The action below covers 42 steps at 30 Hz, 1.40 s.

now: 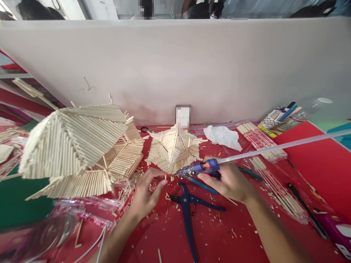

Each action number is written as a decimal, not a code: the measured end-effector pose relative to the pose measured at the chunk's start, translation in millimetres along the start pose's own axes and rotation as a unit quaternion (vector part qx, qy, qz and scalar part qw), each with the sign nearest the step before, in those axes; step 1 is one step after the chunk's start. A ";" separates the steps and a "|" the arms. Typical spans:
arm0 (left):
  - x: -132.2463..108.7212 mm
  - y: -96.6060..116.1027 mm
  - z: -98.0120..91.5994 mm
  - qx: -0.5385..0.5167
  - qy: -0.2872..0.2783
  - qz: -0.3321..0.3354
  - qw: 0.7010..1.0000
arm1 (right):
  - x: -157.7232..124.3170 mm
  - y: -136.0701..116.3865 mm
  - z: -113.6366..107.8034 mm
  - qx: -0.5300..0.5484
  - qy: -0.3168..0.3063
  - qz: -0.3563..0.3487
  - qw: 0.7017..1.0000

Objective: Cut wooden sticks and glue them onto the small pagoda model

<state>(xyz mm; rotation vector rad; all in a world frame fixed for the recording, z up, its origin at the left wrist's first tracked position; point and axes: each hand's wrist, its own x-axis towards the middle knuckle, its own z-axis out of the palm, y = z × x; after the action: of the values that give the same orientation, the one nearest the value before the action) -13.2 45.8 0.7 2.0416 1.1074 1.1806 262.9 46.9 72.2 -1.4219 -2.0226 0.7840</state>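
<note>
My right hand (230, 180) is closed around a blue and orange glue gun (197, 168) with a long clear glue stick (279, 146) trailing out to the right. Its nozzle points left at the lower edge of a small star-shaped stick model (174, 149) on the red table (219, 233). My left hand (146, 191) is beside that edge, fingers pinched on a small stick piece I can barely make out. A large roof-like stick model (79, 146) stands to the left.
Blue-handled cutters (188, 212) lie in front of my hands, teal-handled pliers (246, 171) behind my right hand. Packs of sticks (263, 140), a white tissue (223, 137), a pen cup (271, 120) and stick scraps lie about. A grey partition (175, 65) stands behind.
</note>
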 end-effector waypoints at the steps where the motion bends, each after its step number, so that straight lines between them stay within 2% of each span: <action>1: 0.1 0.2 0.0 -0.002 -0.002 0.002 1.000 | 0.2 0.4 0.6 0.000 0.000 0.001 1.000; 16: 0.2 -0.8 -1.7 -0.012 -0.021 0.006 1.000 | -2.0 0.7 2.8 -0.017 0.008 -0.014 1.000; 42: 0.8 -0.2 -2.5 -0.018 -0.017 0.009 1.000 | -5.3 -4.4 2.8 -0.008 -0.003 0.018 1.000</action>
<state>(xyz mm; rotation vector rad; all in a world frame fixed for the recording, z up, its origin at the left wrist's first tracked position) -15.3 46.7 2.1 2.0402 1.0467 1.1628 259.7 40.2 73.0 -1.4710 -2.0168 0.7890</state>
